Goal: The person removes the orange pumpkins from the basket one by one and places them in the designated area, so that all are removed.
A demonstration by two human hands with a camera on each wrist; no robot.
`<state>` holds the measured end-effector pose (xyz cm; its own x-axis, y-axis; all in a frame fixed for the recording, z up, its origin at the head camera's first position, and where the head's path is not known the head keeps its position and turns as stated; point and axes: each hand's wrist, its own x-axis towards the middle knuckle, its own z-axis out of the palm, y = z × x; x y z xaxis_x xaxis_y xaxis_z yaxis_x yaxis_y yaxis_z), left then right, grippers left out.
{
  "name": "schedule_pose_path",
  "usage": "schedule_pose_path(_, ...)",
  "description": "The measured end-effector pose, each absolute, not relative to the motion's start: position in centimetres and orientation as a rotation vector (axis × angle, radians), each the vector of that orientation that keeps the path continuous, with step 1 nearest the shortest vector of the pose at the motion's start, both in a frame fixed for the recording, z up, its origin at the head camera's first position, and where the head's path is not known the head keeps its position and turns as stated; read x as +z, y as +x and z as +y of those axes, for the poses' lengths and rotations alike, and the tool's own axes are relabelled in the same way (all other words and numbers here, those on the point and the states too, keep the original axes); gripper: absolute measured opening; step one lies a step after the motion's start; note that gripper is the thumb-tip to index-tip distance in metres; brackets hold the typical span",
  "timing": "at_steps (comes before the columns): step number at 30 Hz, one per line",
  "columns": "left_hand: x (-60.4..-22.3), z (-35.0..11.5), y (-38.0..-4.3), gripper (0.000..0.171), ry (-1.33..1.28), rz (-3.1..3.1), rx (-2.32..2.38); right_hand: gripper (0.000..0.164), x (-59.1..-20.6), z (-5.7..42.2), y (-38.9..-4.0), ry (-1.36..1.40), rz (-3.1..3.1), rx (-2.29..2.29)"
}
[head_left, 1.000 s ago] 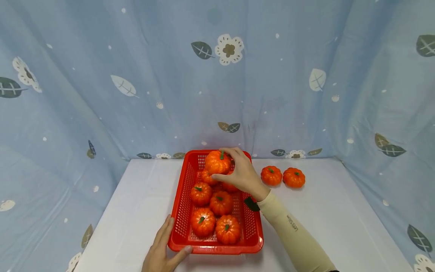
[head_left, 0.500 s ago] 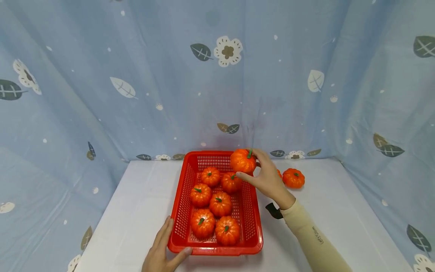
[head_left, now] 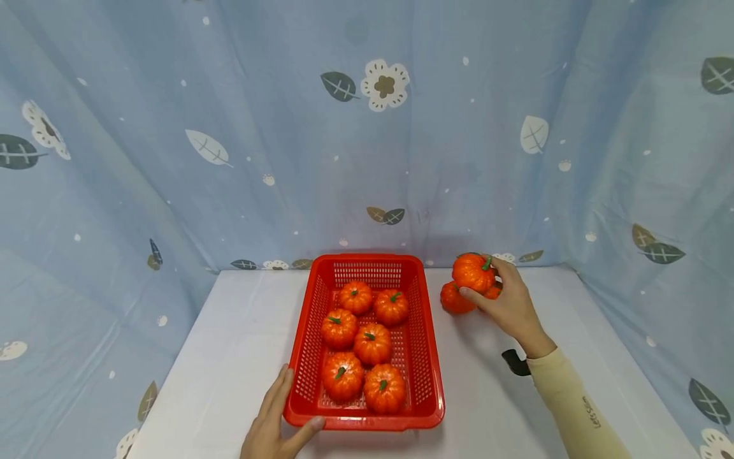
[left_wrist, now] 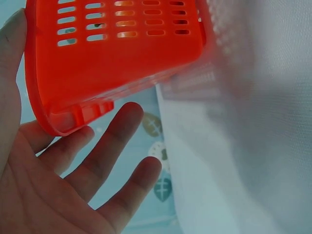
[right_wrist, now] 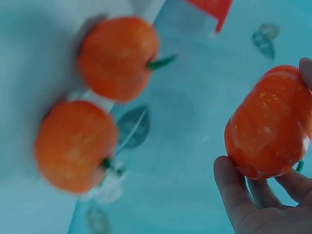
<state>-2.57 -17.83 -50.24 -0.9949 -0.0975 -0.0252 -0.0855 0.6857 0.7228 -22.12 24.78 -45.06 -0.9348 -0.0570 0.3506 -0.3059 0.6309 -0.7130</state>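
In the head view my right hand [head_left: 510, 306] grips a small orange toy pumpkin [head_left: 473, 272] with a green stem, above the table on the right. The right wrist view has this raised pumpkin [right_wrist: 270, 124] between the thumb and fingers. Two more pumpkins, the left one [head_left: 457, 299] and the right one [head_left: 493, 292], sit below it, partly covered by hand and held pumpkin. My left hand [head_left: 275, 417] rests at the near left corner of a red plastic basket [head_left: 367, 422], its fingers fairly straight and spread in the left wrist view. Several pumpkins [head_left: 373, 344] lie inside the basket.
A white table [head_left: 241, 331] extends to both sides of the basket. Behind it hangs a blue curtain [head_left: 287, 159] with leaf and flower prints, close to the basket's far rim. A dark leaf-shaped piece [head_left: 515, 362] shows beside the right sleeve.
My right hand has carried the pumpkin from over the basket's far end rightward, to above the two pumpkins on the table. The left hand and basket have stayed put.
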Motion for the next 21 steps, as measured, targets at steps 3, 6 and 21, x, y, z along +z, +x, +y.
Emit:
schedule_pose_path(3,-50.2,-17.8,-2.5,0.104,0.130,-2.856,-1.210,0.082,-45.6,27.0,-21.9,0.224,-2.579,1.173)
schedule_pose_path(6,-50.0,-17.7,-2.4,0.104,0.140,-2.857,-1.203,0.085,-46.0,29.3,-21.8,0.160,-2.595,1.130)
schedule_pose_path(21,-49.9,-17.6,-2.6,0.106,0.179,-2.890,-1.237,0.096,-51.0,36.8,-22.4,-0.199,-2.732,1.008)
